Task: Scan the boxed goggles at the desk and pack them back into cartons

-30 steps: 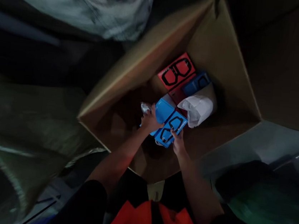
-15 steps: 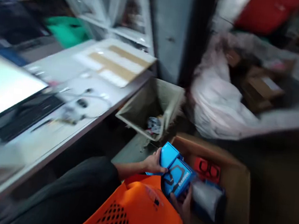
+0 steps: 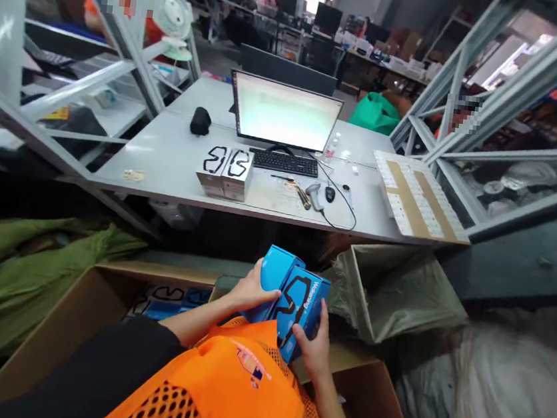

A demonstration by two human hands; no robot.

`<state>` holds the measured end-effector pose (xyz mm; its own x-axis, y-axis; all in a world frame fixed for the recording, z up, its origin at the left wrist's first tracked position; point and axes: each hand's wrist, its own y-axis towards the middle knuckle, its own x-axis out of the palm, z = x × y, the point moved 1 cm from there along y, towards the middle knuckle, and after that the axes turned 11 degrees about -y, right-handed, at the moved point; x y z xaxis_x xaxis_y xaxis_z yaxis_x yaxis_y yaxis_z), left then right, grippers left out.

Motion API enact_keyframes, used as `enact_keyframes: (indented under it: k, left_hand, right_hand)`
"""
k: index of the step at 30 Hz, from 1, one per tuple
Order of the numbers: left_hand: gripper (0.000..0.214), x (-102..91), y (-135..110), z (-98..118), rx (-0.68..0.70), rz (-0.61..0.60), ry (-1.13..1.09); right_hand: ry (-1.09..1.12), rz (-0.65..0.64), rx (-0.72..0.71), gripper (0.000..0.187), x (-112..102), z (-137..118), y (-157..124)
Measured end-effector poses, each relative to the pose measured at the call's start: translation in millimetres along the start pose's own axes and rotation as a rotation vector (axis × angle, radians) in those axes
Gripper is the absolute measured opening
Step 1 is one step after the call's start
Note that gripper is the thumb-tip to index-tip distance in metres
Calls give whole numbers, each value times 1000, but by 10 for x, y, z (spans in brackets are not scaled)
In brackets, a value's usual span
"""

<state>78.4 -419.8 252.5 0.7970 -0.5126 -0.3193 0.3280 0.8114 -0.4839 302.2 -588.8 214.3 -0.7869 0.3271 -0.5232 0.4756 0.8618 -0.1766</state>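
One pale desk [image 3: 149,147] spans the view ahead; nearer stand a left carton [image 3: 61,325] and a right carton [image 3: 385,399], both open. Between them, before the orange vest [image 3: 260,411], a plain blue box [image 3: 273,275] and a printed blue box [image 3: 292,304] touch, tilted. The left hand [image 3: 249,291] grips the former, the right hand [image 3: 314,347] the latter; even inward pressure should best keep the pair together.
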Motion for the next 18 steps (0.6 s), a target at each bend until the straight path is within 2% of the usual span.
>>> enact_keyframes:
  k: [4,6,8,12,14,16,18]
  left_hand:
    - [122,-625,542,93,7,87,-9]
    - [123,-1051,864,166,-5,146,6]
    - [123,-1587,1178,261,-10,222,27]
    - [131,-2832,1761,509,-4,384,85]
    - [137,-3394,2053,631,-33,454,121]
    - [142,-3832,2353,718,-64,509,158]
    - [145,-4127,2644,740,-86,523,186]
  right_hand:
    - [3,-62,-50,114,393,-541,761]
    - [26,-128,-61,114,694,-880,1217]
    - [52,-202,-69,116,1067,-1286,1713]
    - [151,-362,-110,123,1921,-2223,2745]
    - [233,-433,-140,122,2340,-2661,3229]
    - [286,-477,-134,117,2721,-3003,3653]
    - [295,-500,-108,109,3045,-3213,3985]
